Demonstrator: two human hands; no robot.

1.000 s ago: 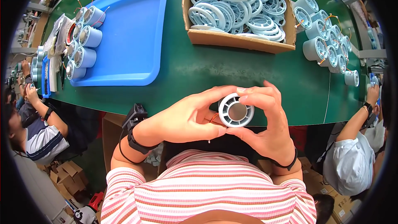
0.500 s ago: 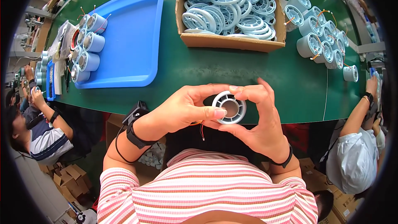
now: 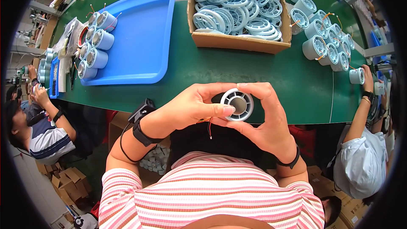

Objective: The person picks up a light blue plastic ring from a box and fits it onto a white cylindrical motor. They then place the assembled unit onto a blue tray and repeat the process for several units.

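Near the table's front edge I hold a round, pale plastic housing (image 3: 229,98) with a spoked rim and a grey centre, its spoked face up towards me. My left hand (image 3: 193,105) grips its left side, the thumb pressed on the rim. Curled around the top and right side are the fingers and thumb of my right hand (image 3: 269,116). Thin coloured wires (image 3: 210,129) hang below the housing, next to my left fingers. Its underside is hidden by my hands.
A cardboard box (image 3: 241,43) of pale blue spoked rings stands ahead. At left, several wired cylinders (image 3: 102,39) line a blue tray (image 3: 140,38). More housings (image 3: 314,47) cluster at right, where another person's hand (image 3: 367,78) touches one (image 3: 357,76). Another co-worker sits left.
My right fingers have shifted on the housing, the index fingertip now at its top edge. At right, the co-worker's hand has reached forward to the nearest housing. The view has shifted slightly.
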